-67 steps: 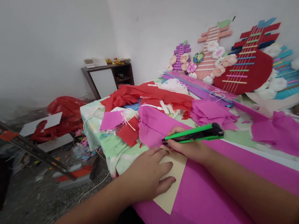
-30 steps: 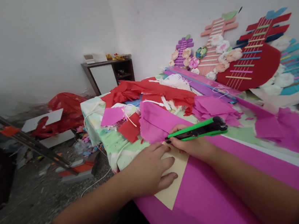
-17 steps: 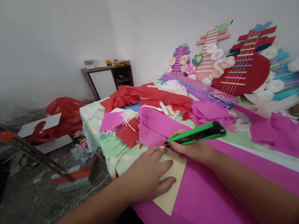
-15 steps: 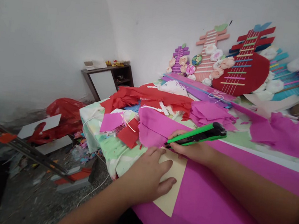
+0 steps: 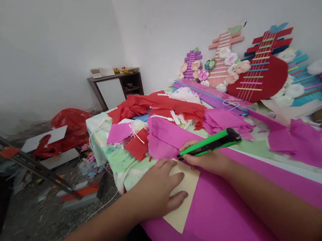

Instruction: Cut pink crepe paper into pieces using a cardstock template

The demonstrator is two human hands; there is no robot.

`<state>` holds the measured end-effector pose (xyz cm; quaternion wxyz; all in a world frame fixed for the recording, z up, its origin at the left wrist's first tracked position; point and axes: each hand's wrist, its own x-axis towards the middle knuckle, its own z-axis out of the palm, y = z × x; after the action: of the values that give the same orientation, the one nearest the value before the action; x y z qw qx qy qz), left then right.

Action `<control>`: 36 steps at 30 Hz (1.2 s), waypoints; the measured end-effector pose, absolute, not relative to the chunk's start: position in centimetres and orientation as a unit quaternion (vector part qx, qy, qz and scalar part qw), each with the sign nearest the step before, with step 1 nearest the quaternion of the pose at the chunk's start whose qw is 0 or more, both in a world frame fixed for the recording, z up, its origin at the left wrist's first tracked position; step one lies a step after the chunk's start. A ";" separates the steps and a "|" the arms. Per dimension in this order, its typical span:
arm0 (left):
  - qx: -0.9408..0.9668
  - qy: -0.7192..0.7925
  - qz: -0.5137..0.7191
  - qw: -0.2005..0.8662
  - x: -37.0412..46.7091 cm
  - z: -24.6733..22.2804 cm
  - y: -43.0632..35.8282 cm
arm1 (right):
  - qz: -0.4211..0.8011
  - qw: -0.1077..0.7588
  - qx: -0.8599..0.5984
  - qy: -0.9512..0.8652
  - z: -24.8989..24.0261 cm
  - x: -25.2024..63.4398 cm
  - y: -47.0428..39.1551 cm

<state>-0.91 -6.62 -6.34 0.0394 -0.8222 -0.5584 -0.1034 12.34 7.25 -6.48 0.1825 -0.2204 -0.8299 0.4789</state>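
Flat cream card (image 5: 183, 214) laid on smooth magenta sheet (image 5: 242, 222), partly covered by spread left hand (image 5: 156, 189), green-and-black cutter (image 5: 213, 143) gripped in right hand (image 5: 203, 158) at card's far edge, crumpled red paper (image 5: 182, 106) strewn beyond card, flower-trimmed guitar-like shapes (image 5: 272, 77) propped farther behind it.

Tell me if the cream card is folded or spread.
Spread flat: the cream card lies with straight visible edges and no crease showing, the left hand resting on it.

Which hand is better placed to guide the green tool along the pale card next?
Probably the right hand: it grips the green tool, tip near the far edge of the pale card. The left hand lies spread over the card, seemingly better placed for steadying.
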 end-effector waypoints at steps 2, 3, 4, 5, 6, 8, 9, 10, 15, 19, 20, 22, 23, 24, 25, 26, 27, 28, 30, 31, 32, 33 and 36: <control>-0.822 -0.559 -0.106 0.039 -0.9 -6.4 -6.6 | 0.466 0.188 -0.205 -0.840 -6.6 12.2 7.2; -0.821 -0.559 -0.107 0.038 -0.9 -6.4 -6.6 | 0.457 0.192 -0.202 -0.845 -6.6 12.2 7.2; -0.821 -0.559 -0.108 0.039 -0.9 -6.4 -6.6 | 0.448 0.196 -0.202 -0.848 -6.6 12.1 7.1; -0.822 -0.558 -0.108 0.040 -0.9 -6.3 -6.6 | 0.442 0.197 -0.207 -0.850 -6.7 12.0 7.1; -0.823 -0.556 -0.108 0.042 -0.9 -6.3 -6.5 | 0.438 0.196 -0.214 -0.851 -6.7 12.0 7.0; -0.823 -0.556 -0.108 0.044 -0.9 -6.4 -6.6 | 0.435 0.195 -0.229 -0.849 -6.7 12.0 6.9; -0.823 -0.556 -0.109 0.044 -0.9 -6.4 -6.6 | 0.435 0.197 -0.235 -0.847 -6.7 12.0 6.8; -0.822 -0.558 -0.110 0.042 -0.9 -6.4 -6.6 | 0.436 0.200 -0.240 -0.844 -6.7 12.0 6.8; -0.821 -0.558 -0.117 0.032 -1.0 -6.5 -6.6 | 0.454 0.211 -0.256 -0.827 -6.8 12.3 6.8; -0.823 -0.556 -0.115 0.031 -0.9 -6.3 -6.6 | 0.462 0.224 -0.255 -0.819 -6.5 12.5 6.6; -0.823 -0.555 -0.114 0.032 -0.9 -6.3 -6.6 | 0.467 0.224 -0.254 -0.817 -6.4 12.5 6.5; -0.825 -0.553 -0.114 0.032 -1.0 -6.2 -6.6 | 0.475 0.220 -0.256 -0.813 -6.2 12.5 6.3; -0.825 -0.552 -0.114 0.033 -1.0 -6.2 -6.6 | 0.478 0.218 -0.258 -0.811 -6.1 12.5 6.3; -0.825 -0.552 -0.115 0.033 -1.0 -6.2 -6.6 | 0.481 0.217 -0.259 -0.809 -6.0 12.4 6.2; -0.825 -0.552 -0.116 0.033 -1.0 -6.2 -6.6 | 0.483 0.214 -0.257 -0.809 -6.0 12.4 6.2; -0.825 -0.551 -0.116 0.033 -1.1 -6.3 -6.6 | 0.486 0.210 -0.253 -0.809 -6.0 12.3 6.2; -0.825 -0.551 -0.117 0.033 -1.1 -6.3 -6.6 | 0.489 0.206 -0.249 -0.810 -6.0 12.3 6.2; -0.825 -0.551 -0.118 0.032 -1.1 -6.3 -6.6 | 0.490 0.204 -0.246 -0.811 -6.1 12.3 6.3; -0.825 -0.553 -0.116 0.032 -1.1 -6.4 -6.6 | 0.489 0.196 -0.240 -0.815 -6.2 12.3 6.4; -0.824 -0.554 -0.114 0.032 -1.1 -6.4 -6.6 | 0.486 0.196 -0.240 -0.817 -6.3 12.4 6.5; -0.824 -0.554 -0.112 0.034 -1.1 -6.4 -6.6 | 0.479 0.201 -0.241 -0.820 -6.4 12.5 6.5; -0.824 -0.555 -0.110 0.037 -1.1 -6.4 -6.6 | 0.469 0.209 -0.243 -0.823 -6.4 12.6 6.6; -0.824 -0.555 -0.106 0.041 -1.1 -6.3 -6.6 | 0.434 0.235 -0.253 -0.832 -6.3 12.8 6.7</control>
<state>-1.05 -6.59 -6.35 0.0411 -0.8238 -0.5553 -0.1060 12.82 6.68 -6.31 0.2350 -0.2531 -0.8321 0.4339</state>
